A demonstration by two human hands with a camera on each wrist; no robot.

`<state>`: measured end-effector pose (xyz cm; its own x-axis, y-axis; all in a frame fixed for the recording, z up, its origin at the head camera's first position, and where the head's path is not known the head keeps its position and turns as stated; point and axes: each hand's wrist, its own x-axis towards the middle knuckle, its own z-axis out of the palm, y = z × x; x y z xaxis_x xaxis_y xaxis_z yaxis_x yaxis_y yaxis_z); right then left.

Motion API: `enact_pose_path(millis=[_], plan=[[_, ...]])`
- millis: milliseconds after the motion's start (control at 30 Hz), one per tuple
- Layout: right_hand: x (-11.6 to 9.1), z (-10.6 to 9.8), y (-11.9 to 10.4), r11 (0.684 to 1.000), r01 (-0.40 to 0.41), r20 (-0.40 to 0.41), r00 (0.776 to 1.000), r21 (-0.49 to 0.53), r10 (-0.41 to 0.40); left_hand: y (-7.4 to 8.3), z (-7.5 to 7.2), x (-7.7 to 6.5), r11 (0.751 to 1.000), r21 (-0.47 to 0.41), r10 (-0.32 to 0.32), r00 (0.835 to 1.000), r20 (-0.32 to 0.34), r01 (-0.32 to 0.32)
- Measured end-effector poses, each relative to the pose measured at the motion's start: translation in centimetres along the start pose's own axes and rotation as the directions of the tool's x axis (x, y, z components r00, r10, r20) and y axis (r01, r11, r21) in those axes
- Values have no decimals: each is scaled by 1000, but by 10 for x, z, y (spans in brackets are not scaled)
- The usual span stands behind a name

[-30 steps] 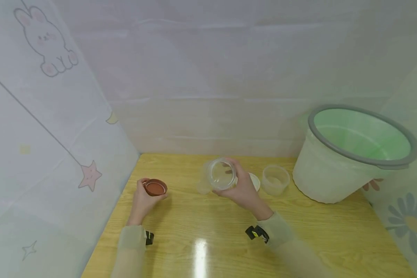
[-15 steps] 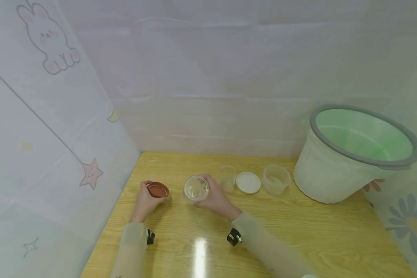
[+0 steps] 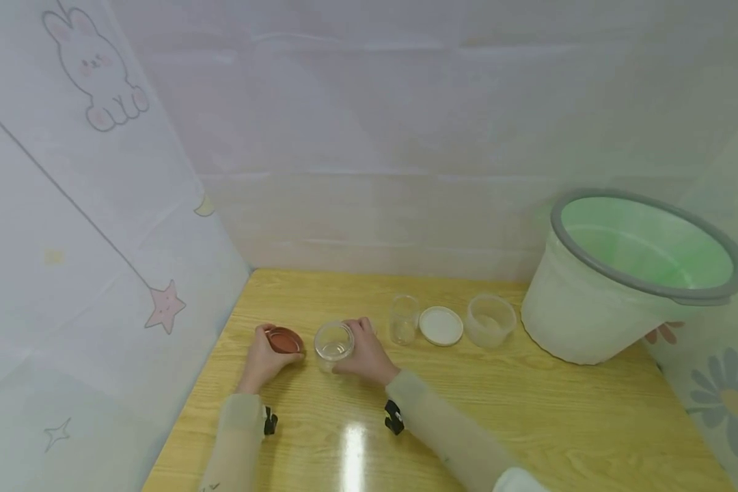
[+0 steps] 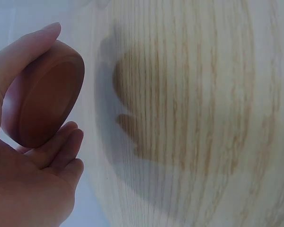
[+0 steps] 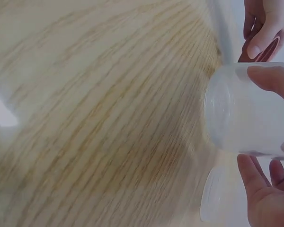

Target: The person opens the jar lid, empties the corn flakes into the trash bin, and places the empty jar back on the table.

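Note:
My left hand [image 3: 263, 361] holds a round reddish-brown lid [image 3: 285, 341] by its edge, between thumb and fingers. Seen in the left wrist view, the lid [image 4: 51, 97] is tilted and raised off the wood, casting a shadow there. To its right, my right hand [image 3: 369, 357] grips a clear, see-through jar [image 3: 333, 350] from the right side, its mouth facing up. The right wrist view shows thumb and fingers on opposite sides of the jar [image 5: 246, 111], its base close to the tabletop. A small gap separates jar and lid.
Right of the jar, a clear cup [image 3: 404, 321], a flat white lid [image 3: 441, 326] and a translucent round tub [image 3: 490, 321] stand in a row on the wooden table [image 3: 529, 410]. A large white bucket [image 3: 575, 307] with grey rim stands at the right. Printed cloth walls [image 3: 357, 137] enclose the table.
My right hand has brought the jar left and down, close beside the lid, uncovering the cup and white lid behind. The left hand has shifted slightly right, with the lid more tilted.

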<state>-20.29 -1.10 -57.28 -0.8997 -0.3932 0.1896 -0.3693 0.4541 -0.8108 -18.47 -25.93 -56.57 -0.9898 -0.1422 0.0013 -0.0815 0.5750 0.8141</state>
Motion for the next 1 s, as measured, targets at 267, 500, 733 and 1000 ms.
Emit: enact_pose_path(millis=[267,500,733,1000], plan=[[11,4,-2,997,-1,-52,999,-81,-3,-2,3,2,1000,14,-10,1000,0,10],[20,3,-3,985,-32,-84,996,-167,18,-1,6,4,1000,25,-1,1000,20,1],[25,2,-5,975,-70,-81,995,-209,54,-3,9,9,999,33,-2,999,32,1],[27,3,-3,976,-63,-95,995,-207,44,-11,9,16,989,144,37,999,-6,-36]])
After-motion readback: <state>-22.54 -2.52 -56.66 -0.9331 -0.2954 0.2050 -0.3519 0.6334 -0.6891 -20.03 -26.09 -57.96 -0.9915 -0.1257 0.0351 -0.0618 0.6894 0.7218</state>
